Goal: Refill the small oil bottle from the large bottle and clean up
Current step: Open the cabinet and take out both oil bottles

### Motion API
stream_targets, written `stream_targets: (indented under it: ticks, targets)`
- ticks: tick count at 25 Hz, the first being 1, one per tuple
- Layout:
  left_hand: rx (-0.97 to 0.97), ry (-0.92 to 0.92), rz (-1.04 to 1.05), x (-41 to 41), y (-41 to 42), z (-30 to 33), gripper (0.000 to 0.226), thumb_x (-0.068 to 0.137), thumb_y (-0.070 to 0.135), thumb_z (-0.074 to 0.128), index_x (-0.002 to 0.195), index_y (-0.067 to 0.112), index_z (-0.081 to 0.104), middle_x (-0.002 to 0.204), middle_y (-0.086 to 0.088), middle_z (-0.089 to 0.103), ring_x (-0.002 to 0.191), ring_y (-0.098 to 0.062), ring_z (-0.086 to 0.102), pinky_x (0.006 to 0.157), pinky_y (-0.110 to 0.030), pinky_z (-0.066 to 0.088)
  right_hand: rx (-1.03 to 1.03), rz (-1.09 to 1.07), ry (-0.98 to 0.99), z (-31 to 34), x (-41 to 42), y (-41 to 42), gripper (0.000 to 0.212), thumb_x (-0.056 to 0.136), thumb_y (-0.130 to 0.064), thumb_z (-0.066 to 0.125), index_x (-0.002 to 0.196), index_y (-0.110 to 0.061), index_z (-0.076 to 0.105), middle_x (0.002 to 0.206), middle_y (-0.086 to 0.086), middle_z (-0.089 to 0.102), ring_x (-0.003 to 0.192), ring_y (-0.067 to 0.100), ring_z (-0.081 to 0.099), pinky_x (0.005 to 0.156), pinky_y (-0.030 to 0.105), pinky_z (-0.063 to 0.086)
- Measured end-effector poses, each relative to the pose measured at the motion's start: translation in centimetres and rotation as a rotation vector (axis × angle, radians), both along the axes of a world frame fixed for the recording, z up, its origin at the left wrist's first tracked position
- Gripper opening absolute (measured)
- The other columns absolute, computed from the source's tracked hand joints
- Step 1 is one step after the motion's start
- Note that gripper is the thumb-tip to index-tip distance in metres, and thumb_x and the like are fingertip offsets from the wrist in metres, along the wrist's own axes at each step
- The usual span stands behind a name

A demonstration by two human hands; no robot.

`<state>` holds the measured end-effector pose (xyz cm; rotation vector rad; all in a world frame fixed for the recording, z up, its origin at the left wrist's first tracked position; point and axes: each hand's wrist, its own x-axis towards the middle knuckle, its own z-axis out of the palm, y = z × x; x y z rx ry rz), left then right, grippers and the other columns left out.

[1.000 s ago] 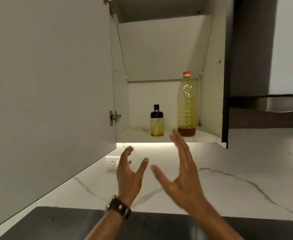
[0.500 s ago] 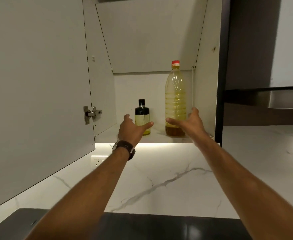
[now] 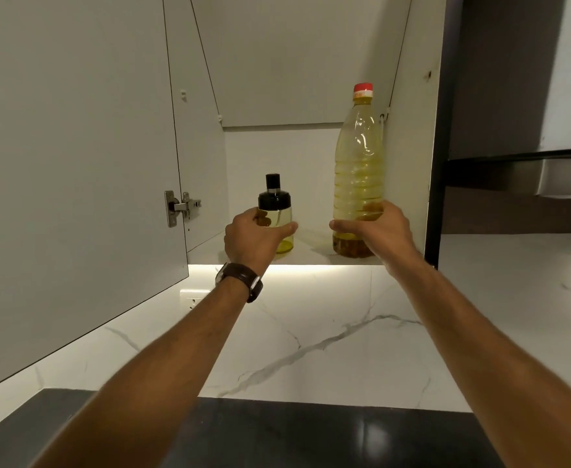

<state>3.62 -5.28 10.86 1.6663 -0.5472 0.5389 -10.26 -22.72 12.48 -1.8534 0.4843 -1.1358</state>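
Small oil bottle (image 3: 275,221) and the large bottle (image 3: 358,170) both sit on the cupboard shelf (image 3: 311,255); left hand (image 3: 253,239) is wrapped round the small one, right hand (image 3: 378,228) round the big one low down; looks like the fetching step; next up is probably lifting both clear and down onto the dark counter (image 3: 311,434); marble wall behind, cupboard door (image 3: 75,163) swung open on the left.

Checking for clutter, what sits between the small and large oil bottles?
Nothing: head view shows bare shelf between small oil bottle and large oil bottle.
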Motion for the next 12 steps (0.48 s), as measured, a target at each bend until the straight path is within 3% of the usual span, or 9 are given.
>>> stream_targets:
  ticks: [4, 6, 10, 12]
  targets:
    - [-0.040, -0.062, -0.137, -3.3, 2.4, -1.7, 0.053, 0.058, 0.054, 0.096, 0.098, 0.024, 0.078, 0.087, 0.011, 0.076, 0.084, -0.010, 0.074, 0.082, -0.041, 0.063, -0.012, 0.082, -0.055, -2.3, -4.6, 2.8, 0.090, 0.058, -0.052, 0.096, 0.135, -0.029, 0.056, 0.123, -0.008, 0.068, 0.111, 0.018, 0.067, 0.091, 0.041, 0.060]
    - [-0.046, -0.040, -0.219, -5.1, 3.8, -3.8, 0.053, 0.057, 0.047, 0.099, 0.101, 0.026, 0.079, 0.086, 0.011, 0.077, 0.083, -0.009, 0.075, 0.081, -0.040, 0.064, -0.007, 0.109, -0.057, -4.9, -6.9, 4.5, 0.084, 0.061, -0.048, 0.096, 0.133, -0.030, 0.059, 0.120, -0.009, 0.071, 0.108, 0.015, 0.069, 0.091, 0.039, 0.060]
    - [-0.028, 0.094, -0.324, -7.6, 6.3, -10.8, 0.054, 0.054, 0.045, 0.100, 0.101, 0.029, 0.079, 0.088, 0.013, 0.080, 0.083, -0.008, 0.077, 0.081, -0.042, 0.065, 0.015, 0.148, 0.053, -12.2, -10.0, 7.2, 0.082, 0.056, -0.059, 0.094, 0.126, -0.036, 0.061, 0.114, -0.010, 0.073, 0.103, 0.012, 0.072, 0.087, 0.039, 0.062]
    - [-0.001, 0.167, -0.340, -8.5, 7.5, -15.0, 0.049, 0.057, 0.038, 0.101, 0.100, 0.029, 0.079, 0.089, 0.014, 0.080, 0.084, -0.007, 0.077, 0.081, -0.044, 0.065, 0.062, 0.180, 0.102, -16.6, -11.1, 8.2, 0.075, 0.059, -0.049, 0.097, 0.123, -0.035, 0.061, 0.110, -0.010, 0.075, 0.096, 0.008, 0.074, 0.083, 0.033, 0.063]
